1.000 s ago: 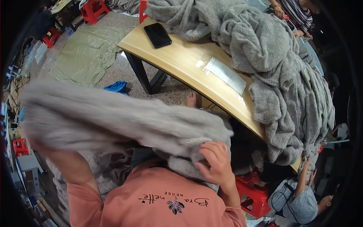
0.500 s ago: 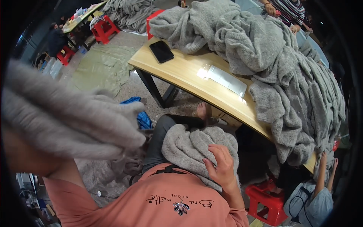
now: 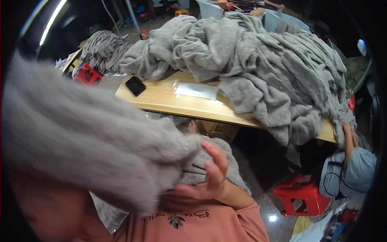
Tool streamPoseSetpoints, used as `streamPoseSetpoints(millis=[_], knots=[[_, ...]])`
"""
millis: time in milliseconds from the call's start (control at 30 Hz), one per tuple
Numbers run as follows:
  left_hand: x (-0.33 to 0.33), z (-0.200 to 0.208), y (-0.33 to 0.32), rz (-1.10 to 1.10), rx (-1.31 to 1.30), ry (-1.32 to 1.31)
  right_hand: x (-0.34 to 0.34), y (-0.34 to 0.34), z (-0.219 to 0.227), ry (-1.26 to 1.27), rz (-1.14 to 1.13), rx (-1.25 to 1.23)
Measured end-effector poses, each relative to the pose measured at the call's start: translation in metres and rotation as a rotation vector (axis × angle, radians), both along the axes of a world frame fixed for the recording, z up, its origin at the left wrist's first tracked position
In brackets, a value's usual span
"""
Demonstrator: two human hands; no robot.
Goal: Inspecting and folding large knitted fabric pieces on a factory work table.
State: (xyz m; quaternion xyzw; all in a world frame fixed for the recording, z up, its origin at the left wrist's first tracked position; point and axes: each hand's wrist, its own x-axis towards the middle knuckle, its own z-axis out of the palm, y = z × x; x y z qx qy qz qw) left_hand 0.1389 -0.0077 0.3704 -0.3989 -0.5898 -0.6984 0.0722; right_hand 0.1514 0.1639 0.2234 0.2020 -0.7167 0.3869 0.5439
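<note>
A blurred grey knit garment (image 3: 100,141) hangs raised across the left side, over my left forearm (image 3: 48,197). My left hand is hidden behind the cloth, so its fingers do not show. At the garment's right end is my right hand (image 3: 211,173), open with fingers apart and curved; its thumb lies close to the cloth, and I cannot tell whether it touches. Another grey knit piece (image 3: 231,159) rests on my lap, partly covered by the raised garment and my right hand.
A wooden table (image 3: 161,101) ahead bears a big heap of grey knits (image 3: 250,60), a black phone (image 3: 135,86) and a pale flat sheet (image 3: 196,90). At right a person (image 3: 346,173) sits on a red stool (image 3: 300,197), hands at the heap. Another person (image 3: 242,6) stands behind it.
The raised garment has swung right and now covers part of my lap. My right hand has moved left to its end. My view has turned, shifting the table leftward.
</note>
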Motion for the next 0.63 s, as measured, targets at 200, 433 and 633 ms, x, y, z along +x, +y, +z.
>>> streamPoseSetpoints(millis=[200,433,633], knots=[[-0.03,-0.076,0.027,-0.088,-0.17,-0.031,0.006,-0.006,-0.022,-0.182,-0.238,0.036],[-0.074,-0.143,0.043,-0.27,-0.878,0.164,0.036,0.041,-0.075,-0.623,-0.312,-0.586],[-0.09,-0.249,-0.023,0.151,-0.824,-0.143,0.018,0.056,-0.072,-0.612,-0.68,-0.233]])
